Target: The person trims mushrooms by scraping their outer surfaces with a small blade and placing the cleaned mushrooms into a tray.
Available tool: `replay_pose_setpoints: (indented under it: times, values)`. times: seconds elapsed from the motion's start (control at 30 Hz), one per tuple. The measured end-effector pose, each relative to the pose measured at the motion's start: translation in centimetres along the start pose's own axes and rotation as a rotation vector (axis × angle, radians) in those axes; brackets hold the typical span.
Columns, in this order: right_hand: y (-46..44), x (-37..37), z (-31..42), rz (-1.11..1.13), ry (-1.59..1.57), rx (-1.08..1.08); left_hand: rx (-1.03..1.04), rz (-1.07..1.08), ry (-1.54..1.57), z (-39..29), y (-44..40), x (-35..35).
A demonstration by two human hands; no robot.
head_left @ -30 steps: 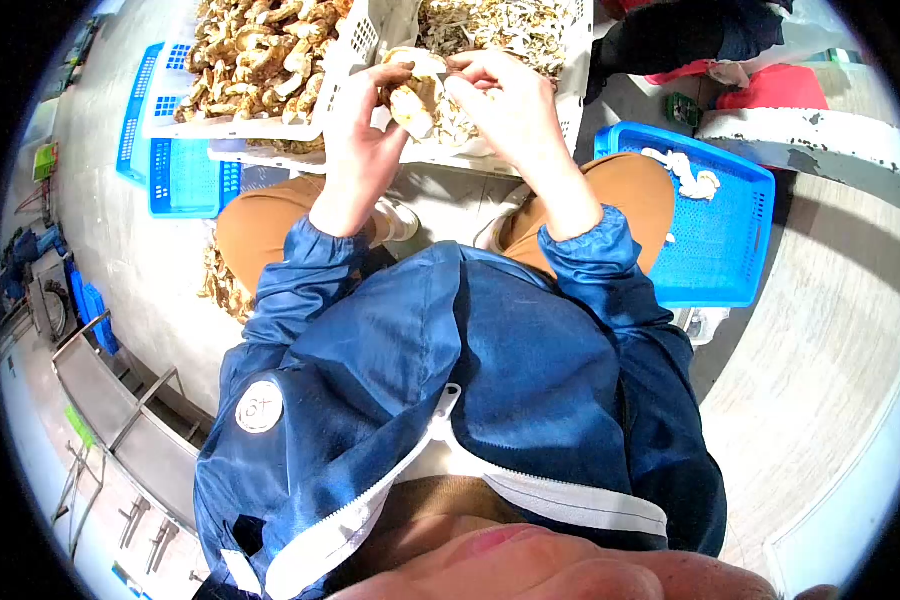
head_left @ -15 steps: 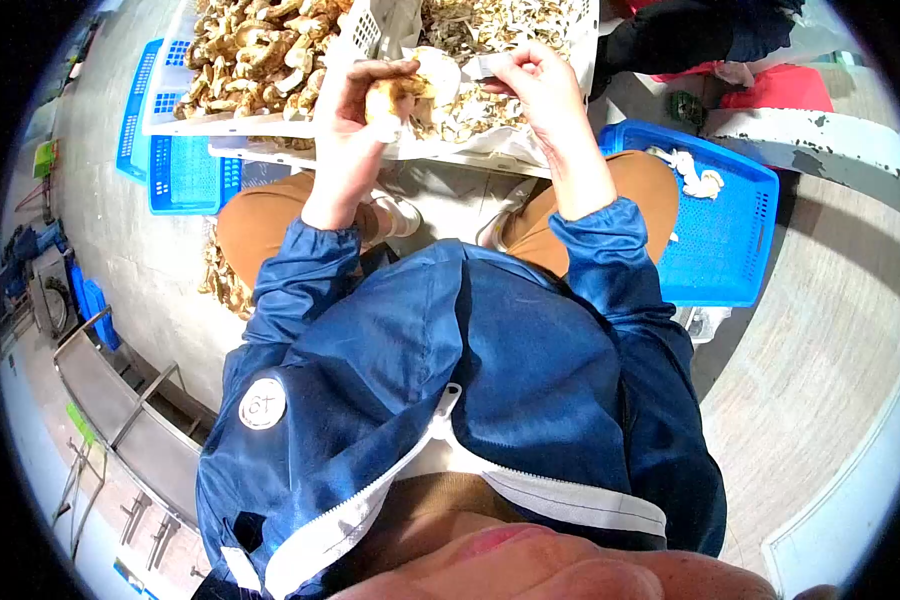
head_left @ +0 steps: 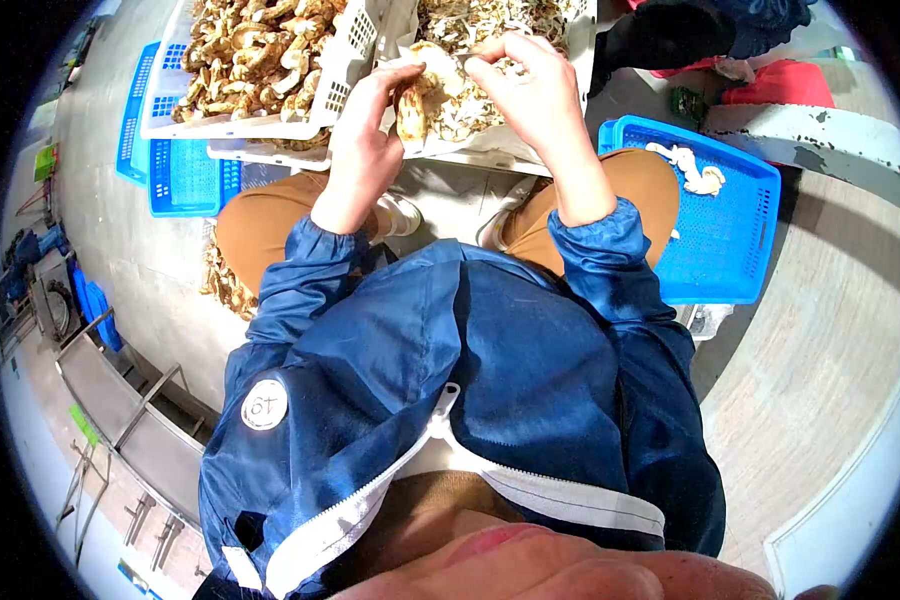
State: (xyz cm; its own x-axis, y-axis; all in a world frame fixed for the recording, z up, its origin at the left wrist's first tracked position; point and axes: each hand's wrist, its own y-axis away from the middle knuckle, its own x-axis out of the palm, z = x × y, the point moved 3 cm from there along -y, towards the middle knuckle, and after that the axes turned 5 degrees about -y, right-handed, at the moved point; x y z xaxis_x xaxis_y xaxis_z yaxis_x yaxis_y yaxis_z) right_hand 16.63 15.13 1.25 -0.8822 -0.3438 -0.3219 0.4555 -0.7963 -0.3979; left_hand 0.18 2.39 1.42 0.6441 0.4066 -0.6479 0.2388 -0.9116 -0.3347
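Floor [head_left: 185,290] grey, extending around and below everything. Seated person in a blue jacket [head_left: 540,340], white zip edging, filling the centre of the view. Metal frame [head_left: 130,400] with flat panels standing at lower left, well apart from the person. White crate A [head_left: 358,40], perforated walls, ahead and to the left; filled with whole brown mushrooms [head_left: 260,65]. White crate B [head_left: 584,50] directly beside it, to the right; contains loose pale and darker thin pieces [head_left: 460,118]. Blue basket [head_left: 715,275] on the right, next to the right knee. Brown trousers [head_left: 635,190] on both legs, knees spread, feet between them near the crates. Smaller blue basket [head_left: 182,185] at left, near crate A. Red object [head_left: 778,86] at upper right, partly covered. Left hand [head_left: 368,130]: grasping one mushroom [head_left: 411,112] between thumb and fingers. Mushroom location: above the near-left part of crate B, stem end pointing toward the person. Right hand [head_left: 540,95]: over crate B, apart from the mushroom, fingers bent with thumb and forefinger near each other; cannot tell whether anything is held. White pieces [head_left: 705,180] lie in the far part of the right-hand blue basket. Round white badge [head_left: 265,405] on the jacket chest, dark marking on it.
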Motion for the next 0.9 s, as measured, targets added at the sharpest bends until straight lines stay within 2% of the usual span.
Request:
replay_pose_setpoints:
  times: [0.07,0.17,0.27,0.43,0.63,0.7,0.8,0.83,0.9]
  values:
    - [0.4,0.1,0.2,0.037,-0.098,0.102,0.095,0.002,-0.150,-0.6,-0.2,-0.3]
    - [1.0,0.8,0.0,0.124,-0.176,0.239,0.140,0.000,-0.139,-1.0,-0.5,-0.4]
    - [1.0,1.0,0.4,0.116,-0.097,0.183,0.146,-0.012,-0.149,-1.2,-0.4,-0.2]
    - [1.2,1.0,-0.5,0.135,-0.246,0.348,0.141,-0.005,-0.132,-0.7,-0.3,-0.3]
    - [1.1,0.7,-1.7,0.130,-0.378,0.398,0.185,0.002,-0.125,-1.4,-0.4,-0.6]
    - [1.2,0.6,-2.2,0.129,-0.448,0.421,-0.018,0.041,0.179,-1.0,-0.2,-0.4]
    - [1.0,0.6,-2.5,0.136,-0.357,0.402,-0.278,0.113,0.594,0.2,0.6,0.1]
    - [1.0,0.3,-1.8,0.133,-0.351,0.497,-0.361,0.113,0.712,0.4,0.9,0.2]
    - [1.0,0.3,-1.7,0.128,-0.269,0.417,-0.549,0.086,1.034,0.4,1.2,0.4]
